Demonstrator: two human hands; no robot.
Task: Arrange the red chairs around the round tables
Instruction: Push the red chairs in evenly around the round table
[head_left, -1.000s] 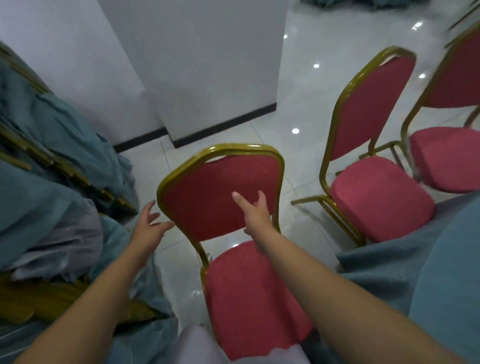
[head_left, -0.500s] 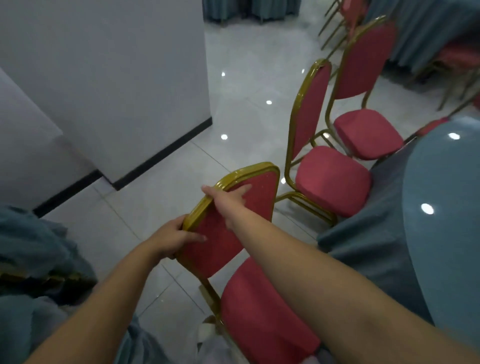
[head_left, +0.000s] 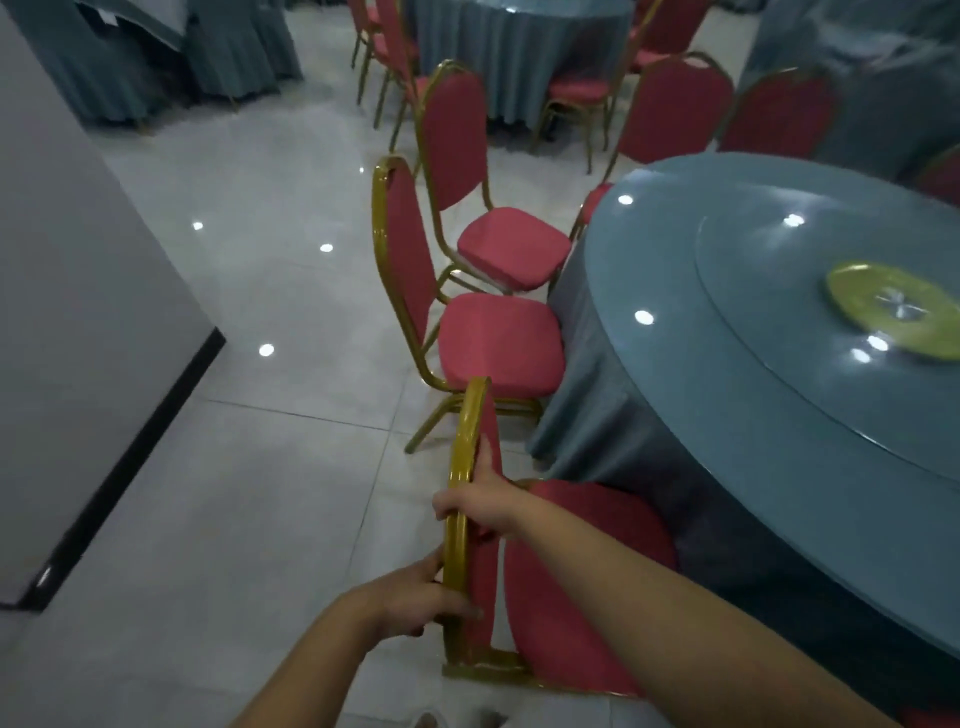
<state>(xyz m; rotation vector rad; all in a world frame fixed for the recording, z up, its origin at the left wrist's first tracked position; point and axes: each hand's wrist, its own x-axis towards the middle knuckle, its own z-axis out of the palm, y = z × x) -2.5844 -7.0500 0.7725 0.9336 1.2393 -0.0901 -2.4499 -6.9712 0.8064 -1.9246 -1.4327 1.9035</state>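
A red chair (head_left: 571, 587) with a gold frame stands right below me, its seat facing the round table (head_left: 779, 332) covered in blue cloth. My left hand (head_left: 415, 603) grips the lower part of the chair's gold back frame. My right hand (head_left: 480, 501) grips the same frame higher up, fingers wrapped over its edge. Two more red chairs, one (head_left: 498, 343) just ahead and another (head_left: 511, 244) beyond it, stand along the table's left side with their seats toward it.
A grey wall corner with a black skirting (head_left: 130, 457) juts in at the left. A yellow-green disc (head_left: 893, 306) lies on the table's turntable. More red chairs (head_left: 675, 114) and blue-draped tables (head_left: 519, 47) fill the back. Open tiled floor (head_left: 249, 467) lies between wall and chairs.
The view has swung right toward the round table. The held chair has turned so its back shows edge-on and its seat faces the table; both hands have closed round the frame.
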